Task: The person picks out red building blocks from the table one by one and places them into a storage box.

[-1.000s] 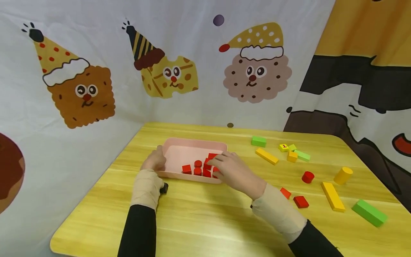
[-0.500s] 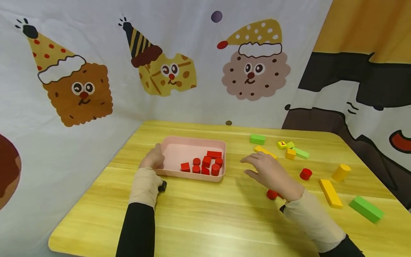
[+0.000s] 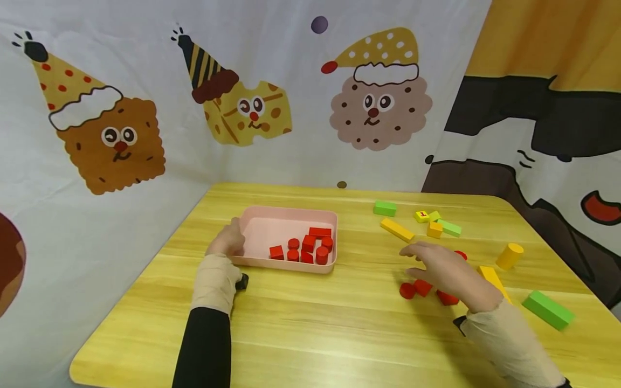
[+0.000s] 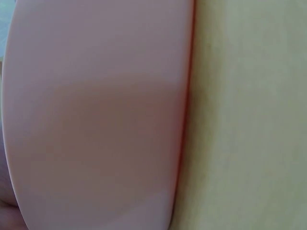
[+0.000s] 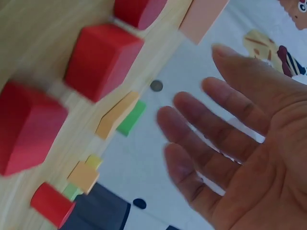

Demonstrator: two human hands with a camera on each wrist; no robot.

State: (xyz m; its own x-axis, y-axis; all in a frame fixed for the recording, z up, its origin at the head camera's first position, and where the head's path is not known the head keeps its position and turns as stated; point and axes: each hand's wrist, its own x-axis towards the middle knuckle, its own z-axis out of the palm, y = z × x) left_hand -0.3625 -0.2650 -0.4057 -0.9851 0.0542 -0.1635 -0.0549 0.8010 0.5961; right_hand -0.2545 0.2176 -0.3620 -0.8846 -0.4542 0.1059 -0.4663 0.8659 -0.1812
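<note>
My left hand (image 3: 228, 242) grasps the shallow pink plastic tray (image 3: 271, 222) at its left edge; my right hand (image 3: 448, 272) hovers, fingers released, over three red wooden blocks (image 3: 421, 288) right of it.

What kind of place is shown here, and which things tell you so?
Probably a children's play corner or a staged tabletop set: a cartoon-printed cloth backdrop of biscuits in party hats hangs behind a small yellow wooden table, with coloured toy blocks scattered beside a pink tray.
</note>
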